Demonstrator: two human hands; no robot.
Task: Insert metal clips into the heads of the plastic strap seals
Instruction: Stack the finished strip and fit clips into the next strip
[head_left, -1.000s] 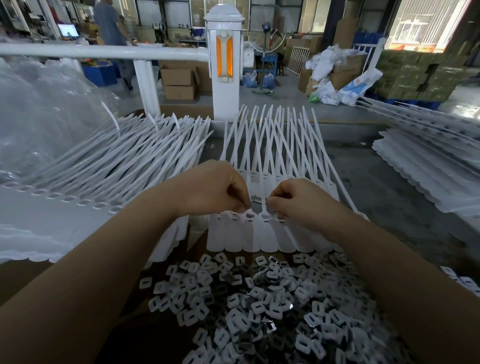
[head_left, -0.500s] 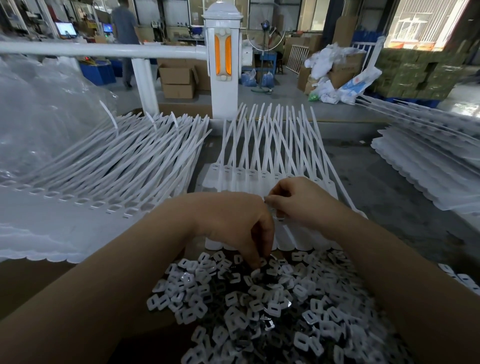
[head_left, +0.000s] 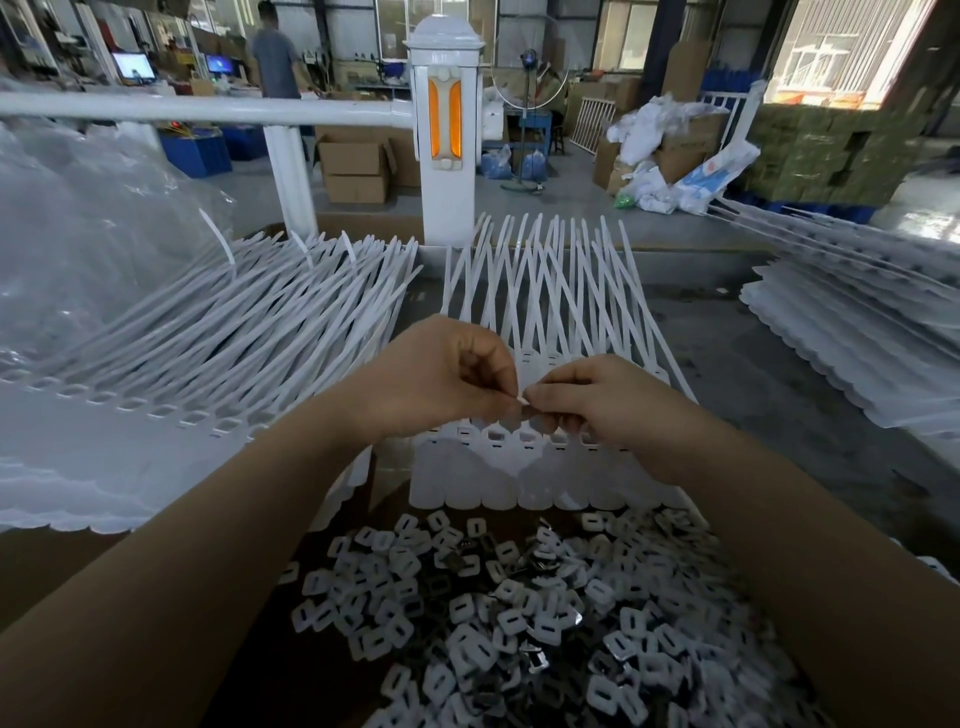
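My left hand (head_left: 447, 376) is raised above the work, fingers curled, with thumb and forefinger pinching a small metal clip (head_left: 521, 399) at its tip. My right hand (head_left: 597, 402) meets it from the other side, fingers likewise curled, and its fingertips (head_left: 540, 410) close on the same spot; whether they grip the clip itself or the seal head beneath it cannot be told, as the contact point is small and partly covered. Both hands hover directly over the row of plastic strap seals (head_left: 519, 467), a joined white strip lying flat in front of me with the slotted heads in a line under my knuckles and the flat tags pointing toward me. The long straps (head_left: 540, 280) of this row fan away from me, crossing one another, toward a white post (head_left: 444, 156) with an orange reflector. Nearer to me, between my forearms, lies a loose heap of clips (head_left: 519, 623) in a brown cardboard box (head_left: 62, 571), some face up and pale, some showing dark metal. To my left a large stack of strap seals (head_left: 208, 364) rests with straps angled up and away, beside a clear plastic bag (head_left: 78, 234). To my right a further stack of seal strips (head_left: 857, 338) lies on the grey table (head_left: 779, 441). A white rail (head_left: 208, 109) runs from the post to the left.
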